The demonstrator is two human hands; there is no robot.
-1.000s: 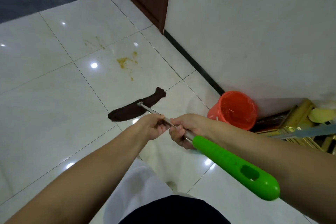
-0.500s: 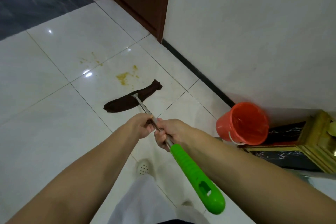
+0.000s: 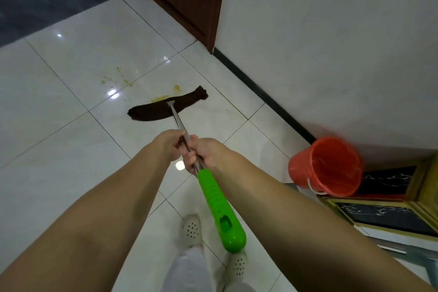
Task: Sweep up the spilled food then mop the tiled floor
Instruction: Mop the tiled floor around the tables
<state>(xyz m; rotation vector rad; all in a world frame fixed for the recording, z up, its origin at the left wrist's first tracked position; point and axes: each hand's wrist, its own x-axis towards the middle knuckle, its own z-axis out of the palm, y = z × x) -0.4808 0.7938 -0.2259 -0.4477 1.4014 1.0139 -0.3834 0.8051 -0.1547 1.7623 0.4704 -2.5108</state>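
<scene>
A flat mop with a dark brown cloth head (image 3: 166,108) lies on the white tiled floor (image 3: 59,140), its far edge touching a yellow food smear (image 3: 160,97). More yellow splatter (image 3: 113,78) lies farther out to the left. The metal shaft (image 3: 176,118) runs back to a green handle (image 3: 219,211). My left hand (image 3: 169,144) grips the shaft, and my right hand (image 3: 203,153) grips it just behind, above the green part.
An orange bucket (image 3: 327,166) stands by the white wall at the right, next to gold-framed dark panels (image 3: 384,213). A dark wooden door (image 3: 184,0) is at the top. My white shoes (image 3: 192,229) are on the tiles below the handle.
The mop head has slid forward across the tile and now touches the yellow smear. Both hands kept their grip while I stepped closer, so the view shifted.
</scene>
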